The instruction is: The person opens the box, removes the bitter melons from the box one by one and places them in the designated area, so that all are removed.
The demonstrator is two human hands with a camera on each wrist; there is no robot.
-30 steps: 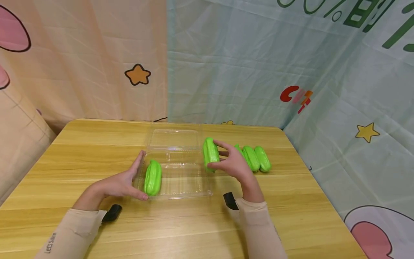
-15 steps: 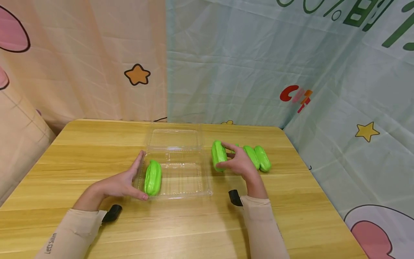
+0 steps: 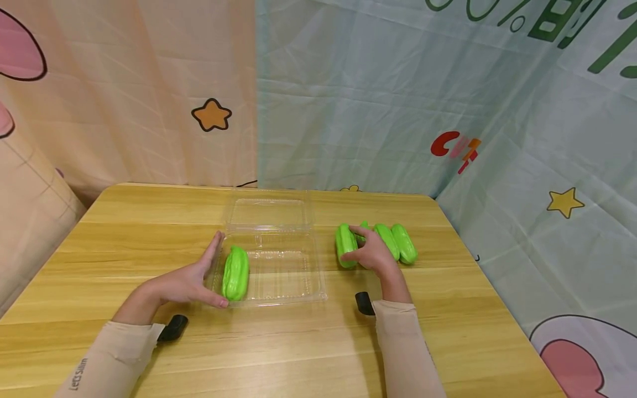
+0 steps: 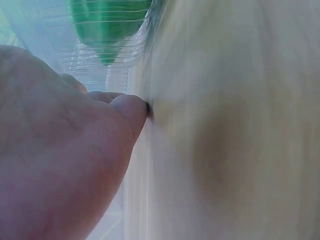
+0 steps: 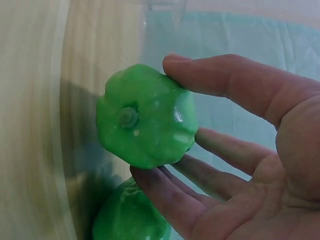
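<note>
My right hand [image 3: 372, 251] pinches a ribbed green gourd [image 3: 345, 246] between thumb and fingers, just left of a short row of similar gourds. In the right wrist view the held gourd [image 5: 145, 117] shows its stem-like end, and part of another green gourd [image 5: 131, 215] lies below it. A clear plastic clamshell box [image 3: 286, 276] lies with its lid folded back, and one green gourd [image 3: 235, 273] sits at its left inside. Along the box's left side my left hand [image 3: 186, 281] is spread, thumb at the front corner and fingertips near the back.
Two green gourds [image 3: 405, 244] [image 3: 385, 242] lie side by side right of my right hand, and another [image 3: 365, 225] is mostly hidden behind it. The wooden table [image 3: 278, 348] ends at hanging printed curtains [image 3: 343, 110].
My right hand has carried the gourd rightward and lower, from beside the box's right edge to beside the row. The left hand and box have stayed in place.
</note>
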